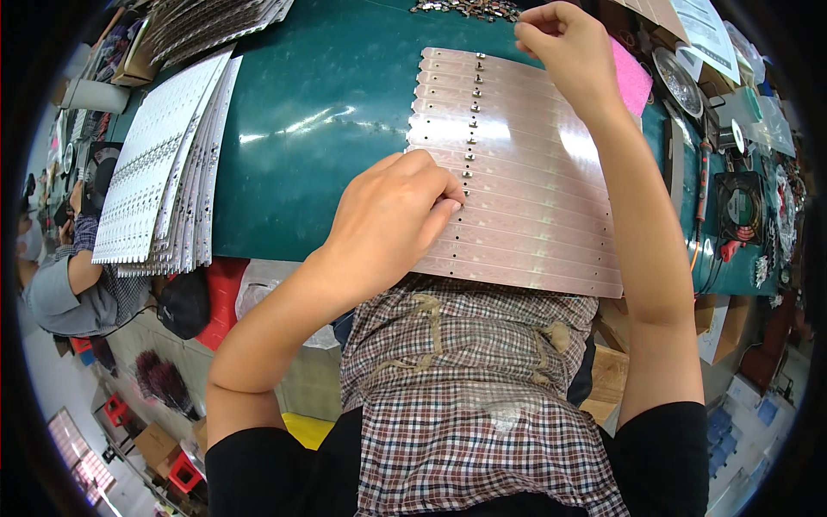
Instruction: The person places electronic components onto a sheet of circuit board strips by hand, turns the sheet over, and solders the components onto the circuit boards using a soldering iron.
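Note:
A pale pinkish-tan panel, scored into long narrow strips, lies at the near edge of the green table. A column of small metal pieces runs down its left part, with dark holes below. My left hand rests over the panel's left edge, thumb and forefinger pinched at the lower end of that column. Whatever sits between those fingertips is hidden. Raised over the panel's far right corner, my right hand has its fingers curled and thumb pressed in. Anything in that pinch is too small to make out.
Loose small metal parts lie in a pile at the far edge. Stacked white strip panels stand at the left. Pink foam, a round metal dish, a soldering iron and a small fan crowd the right side. Another person sits far left.

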A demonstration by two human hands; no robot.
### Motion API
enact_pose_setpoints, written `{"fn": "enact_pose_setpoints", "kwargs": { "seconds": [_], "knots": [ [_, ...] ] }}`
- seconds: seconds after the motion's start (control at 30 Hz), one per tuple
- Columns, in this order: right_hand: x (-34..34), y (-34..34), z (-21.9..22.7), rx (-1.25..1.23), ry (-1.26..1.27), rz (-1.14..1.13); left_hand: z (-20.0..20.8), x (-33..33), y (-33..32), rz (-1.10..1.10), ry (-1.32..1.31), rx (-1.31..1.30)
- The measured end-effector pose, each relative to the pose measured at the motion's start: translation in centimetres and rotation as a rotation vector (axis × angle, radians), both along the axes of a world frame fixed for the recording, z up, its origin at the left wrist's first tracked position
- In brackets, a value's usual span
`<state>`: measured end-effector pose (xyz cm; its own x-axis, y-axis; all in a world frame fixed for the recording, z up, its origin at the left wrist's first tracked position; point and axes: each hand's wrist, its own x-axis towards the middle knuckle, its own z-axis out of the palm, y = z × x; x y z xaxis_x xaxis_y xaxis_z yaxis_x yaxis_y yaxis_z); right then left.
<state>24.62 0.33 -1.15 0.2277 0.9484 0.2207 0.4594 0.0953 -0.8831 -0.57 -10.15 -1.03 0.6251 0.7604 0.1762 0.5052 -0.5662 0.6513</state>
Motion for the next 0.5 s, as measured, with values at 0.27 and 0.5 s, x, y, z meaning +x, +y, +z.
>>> {"fn": "enact_pose_setpoints", "kwargs": {
  "seconds": [0.27,0.5],
  "knots": [
    [1.0,-5.5,1.3,-0.003,0.032,0.113,0.2,0.5,-0.3,-0.035,0.137,0.200],
    [-0.5,-10.2,1.8,-0.147,0.163,0.135,0.0,1.0,-0.8,-0.061,0.285,0.372]
  ]
}}
